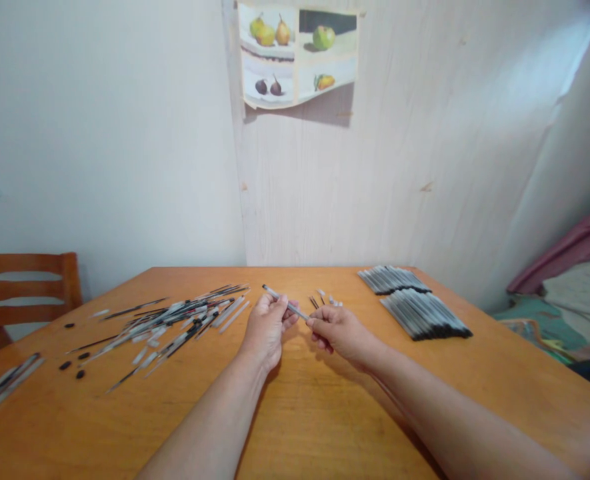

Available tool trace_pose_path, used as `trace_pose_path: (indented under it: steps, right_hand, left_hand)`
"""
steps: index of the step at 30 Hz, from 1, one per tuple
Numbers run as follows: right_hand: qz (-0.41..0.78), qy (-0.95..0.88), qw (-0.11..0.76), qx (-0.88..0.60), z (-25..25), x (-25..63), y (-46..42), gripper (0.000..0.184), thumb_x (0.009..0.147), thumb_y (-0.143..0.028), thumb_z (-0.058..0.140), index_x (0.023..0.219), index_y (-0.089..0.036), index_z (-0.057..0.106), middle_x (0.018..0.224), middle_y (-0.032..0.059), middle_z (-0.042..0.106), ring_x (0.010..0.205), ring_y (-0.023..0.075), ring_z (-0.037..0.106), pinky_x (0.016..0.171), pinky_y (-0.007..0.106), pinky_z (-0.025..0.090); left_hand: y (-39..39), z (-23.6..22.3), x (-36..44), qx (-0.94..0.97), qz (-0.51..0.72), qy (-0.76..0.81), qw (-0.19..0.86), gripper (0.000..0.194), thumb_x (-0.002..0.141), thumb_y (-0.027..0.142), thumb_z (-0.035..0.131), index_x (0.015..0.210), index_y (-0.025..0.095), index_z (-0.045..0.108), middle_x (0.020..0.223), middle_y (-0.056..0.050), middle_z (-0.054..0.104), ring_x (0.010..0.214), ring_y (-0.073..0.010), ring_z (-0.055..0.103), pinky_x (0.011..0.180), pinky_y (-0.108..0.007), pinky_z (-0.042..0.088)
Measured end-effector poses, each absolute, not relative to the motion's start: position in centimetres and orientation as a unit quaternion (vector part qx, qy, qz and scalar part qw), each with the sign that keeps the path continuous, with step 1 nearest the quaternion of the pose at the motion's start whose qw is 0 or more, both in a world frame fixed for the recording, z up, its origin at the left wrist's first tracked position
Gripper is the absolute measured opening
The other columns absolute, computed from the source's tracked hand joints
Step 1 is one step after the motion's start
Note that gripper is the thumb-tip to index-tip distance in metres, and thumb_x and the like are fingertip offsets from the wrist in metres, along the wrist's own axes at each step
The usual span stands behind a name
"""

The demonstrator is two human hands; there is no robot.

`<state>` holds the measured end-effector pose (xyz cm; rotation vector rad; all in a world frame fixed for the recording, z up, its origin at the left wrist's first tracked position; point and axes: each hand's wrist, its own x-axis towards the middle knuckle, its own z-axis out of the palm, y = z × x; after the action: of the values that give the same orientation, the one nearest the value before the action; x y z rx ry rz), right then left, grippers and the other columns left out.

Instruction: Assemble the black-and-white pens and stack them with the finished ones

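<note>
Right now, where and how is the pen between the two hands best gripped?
Probably around the middle of the pen, the left hand coming from the left, across its thin, straight shaft; it slants, leaving its right end for the right hand.

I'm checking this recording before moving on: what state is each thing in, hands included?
Left hand: closed on the pen.
Right hand: pinching the pen's nearer end.
Pen: held aslant.
Parts at left: loose, scattered, many overlapping.
Pens at right: side by side in two groups.
Poster: hung, lower edge curled.
Chair: upright.
</note>
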<state>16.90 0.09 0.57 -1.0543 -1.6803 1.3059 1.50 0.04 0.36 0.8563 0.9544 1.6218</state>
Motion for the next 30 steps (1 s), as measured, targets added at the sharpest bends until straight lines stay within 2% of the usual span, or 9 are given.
trace_pose_path:
  steps: [5, 9, 12, 16, 20, 24, 26, 30]
  right_hand:
    - [0.491, -0.680, 0.337, -0.427, 0.5, 17.4, 0.7, 0.021, 0.084, -0.030, 0.052, 0.067, -0.018, 0.050, 0.052, -0.0036, 0.053, 0.041, 0.0075, 0.046, 0.041, 0.020, 0.036]
    - [0.381, -0.731, 0.329, -0.462, 0.1, 18.3, 1.9, 0.027, 0.085, -0.038, 0.052, 0.067, -0.017, 0.054, 0.056, -0.0019, 0.055, 0.043, 0.0089, 0.047, 0.042, 0.021, 0.034]
    - [0.307, -0.734, 0.398, -0.457, 0.5, 18.9, 2.1, 0.030, 0.087, -0.041, 0.050, 0.069, -0.018, 0.054, 0.059, -0.0022, 0.054, 0.050, 0.0092, 0.048, 0.048, 0.021, 0.036]
    - [0.289, -0.725, 0.452, -0.432, 1.8, 18.9, 1.2, 0.037, 0.091, -0.049, 0.042, 0.074, -0.018, 0.056, 0.059, -0.0025, 0.055, 0.052, 0.0100, 0.049, 0.051, 0.021, 0.037]
    - [0.238, -0.751, 0.420, -0.450, 2.4, 19.0, 0.8, 0.033, 0.088, -0.040, 0.048, 0.064, -0.019, 0.053, 0.057, -0.0020, 0.054, 0.054, 0.0104, 0.049, 0.052, 0.021, 0.035]
    - [0.267, -0.767, 0.322, -0.486, 2.1, 19.6, 0.7, 0.028, 0.083, -0.032, 0.052, 0.059, -0.018, 0.056, 0.050, -0.0017, 0.054, 0.044, 0.0096, 0.044, 0.046, 0.022, 0.028]
    - [0.274, -0.768, 0.300, -0.495, 1.9, 20.2, 0.5, 0.025, 0.080, -0.031, 0.054, 0.059, -0.018, 0.057, 0.047, -0.0019, 0.053, 0.042, 0.0092, 0.042, 0.045, 0.023, 0.026]
    - [0.196, -0.750, 0.333, -0.536, 1.9, 22.4, -0.3, 0.022, 0.078, -0.029, 0.055, 0.059, -0.018, 0.056, 0.053, -0.0011, 0.056, 0.050, 0.0103, 0.046, 0.048, 0.023, 0.026]
  left_hand:
    - [0.0, 0.3, 1.5, 0.362, 0.672, 0.395, 0.511, 0.023, 0.076, 0.032, 0.068, 0.084, 0.017, 0.053, 0.084, -0.005, 0.066, 0.073, -0.0102, 0.062, 0.068, -0.023, 0.052]
    - [0.1, 0.2, 1.3, 0.409, 0.664, 0.407, 0.475, 0.028, 0.076, 0.038, 0.068, 0.092, 0.018, 0.056, 0.086, -0.005, 0.068, 0.080, -0.0138, 0.063, 0.072, -0.026, 0.051]
    - [0.3, 0.1, 1.3, 0.490, 0.644, 0.436, 0.394, 0.028, 0.080, 0.037, 0.062, 0.102, 0.019, 0.060, 0.090, -0.005, 0.068, 0.087, -0.0161, 0.063, 0.077, -0.028, 0.048]
    - [0.1, -0.2, 1.4, 0.673, 0.544, 0.452, 0.218, 0.024, 0.085, 0.031, 0.057, 0.104, 0.022, 0.067, 0.099, -0.006, 0.068, 0.096, -0.0197, 0.060, 0.087, -0.033, 0.043]
    - [-0.5, -0.1, 1.2, 0.771, 0.438, 0.457, 0.072, 0.024, 0.086, 0.028, 0.055, 0.105, 0.030, 0.071, 0.094, -0.006, 0.068, 0.093, -0.0217, 0.057, 0.088, -0.036, 0.040]
    - [-0.9, 0.0, 1.4, 0.794, 0.386, 0.468, 0.033, 0.024, 0.086, 0.028, 0.054, 0.099, 0.034, 0.073, 0.093, -0.007, 0.068, 0.095, -0.0239, 0.055, 0.090, -0.039, 0.036]
    - [-0.9, -0.1, 1.6, 0.803, 0.376, 0.461, 0.023, 0.025, 0.086, 0.028, 0.054, 0.102, 0.034, 0.072, 0.099, -0.007, 0.068, 0.100, -0.0251, 0.054, 0.093, -0.041, 0.034]
    - [-0.4, -0.6, 1.5, 0.789, 0.392, 0.473, -0.019, 0.040, 0.081, 0.031, 0.060, 0.121, 0.033, 0.062, 0.123, -0.008, 0.060, 0.116, -0.0280, 0.048, 0.101, -0.044, 0.032]
